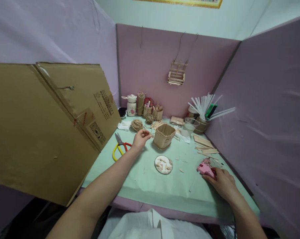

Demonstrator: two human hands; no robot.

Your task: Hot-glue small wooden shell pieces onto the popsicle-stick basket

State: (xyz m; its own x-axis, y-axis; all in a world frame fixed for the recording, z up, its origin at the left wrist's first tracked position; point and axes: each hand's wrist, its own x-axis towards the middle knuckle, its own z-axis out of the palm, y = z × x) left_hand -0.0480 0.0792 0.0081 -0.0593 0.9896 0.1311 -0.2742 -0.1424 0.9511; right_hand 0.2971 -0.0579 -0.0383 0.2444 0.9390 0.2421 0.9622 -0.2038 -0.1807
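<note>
My left hand (140,138) reaches out over the pale green table top (150,181), its fingers pinched on a thin strand of twine just left of a small basket of wooden sticks (164,135). A ball of twine (137,125) lies just beyond that hand. My right hand (221,182) rests at the table's right side, closed on a pink glue gun (205,169) that lies on the surface. A small round dish of wooden pieces (163,164) sits between the two hands.
Yellow-handled scissors (119,147) lie left of my left hand. A large cardboard sheet (45,126) leans over the left edge. Jars, sticks and a cup of white rods (204,111) line the back. Flat wooden sticks (204,146) lie at right. Pink partition walls enclose the table.
</note>
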